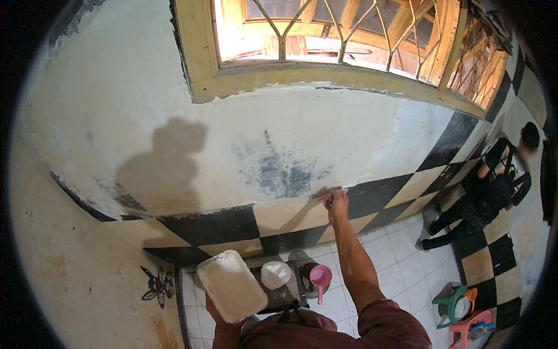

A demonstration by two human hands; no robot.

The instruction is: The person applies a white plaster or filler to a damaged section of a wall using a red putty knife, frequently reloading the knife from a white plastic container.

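My right arm stretches out to the wall (372,134), which is smeared with white filler over dark and cream checks. In the closed fingers of my right hand (339,208) is a thin flat tool like a putty knife (326,192); its edge lies at or close to the wall, beside a dark patch (285,174) showing through the white. Low at the left, my left hand (218,314) grips a white rectangular tub (232,285) from beneath and the side. Whitish paste coats its inside and rim. Most of my left hand's fingers are hidden under the tub.
Below me stand a dark bench (285,298) with a white bag (275,274) on it, and a pink dipper (320,276) over a bucket. A barred window (203,87) is above. At the right are another person (488,192), a green stool (447,305) and a pink stool (465,331).
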